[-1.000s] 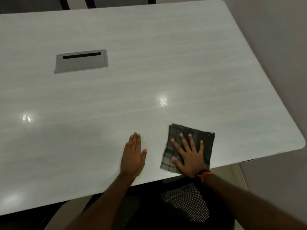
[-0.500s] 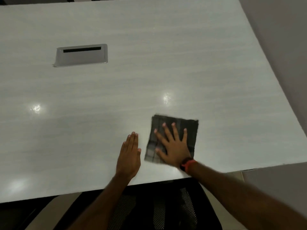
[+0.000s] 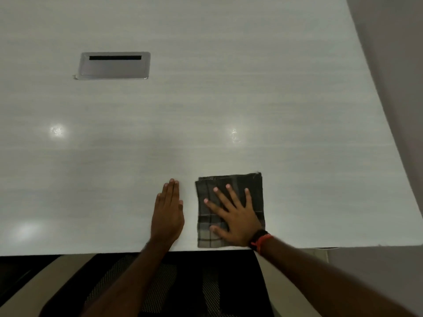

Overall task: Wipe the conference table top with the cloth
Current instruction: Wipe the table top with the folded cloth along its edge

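A wide white conference table top [image 3: 229, 99] fills the view. A folded dark checked cloth [image 3: 254, 186] lies flat on it close to the near edge. My right hand [image 3: 233, 213] presses down on the cloth with fingers spread and straight; an orange and black band is on its wrist. My left hand [image 3: 168, 213] rests flat on the bare table just left of the cloth, fingers together and straight, holding nothing.
A grey metal cable hatch [image 3: 113, 65] with a dark slot is set into the table at the far left. A black mesh chair back [image 3: 183, 282] stands under the near edge. The table's curved right edge [image 3: 386, 133] borders a grey floor.
My right hand has slid the cloth leftward along the near edge, nearer to my left hand. The left hand has stayed flat in about the same place. The view has shifted.
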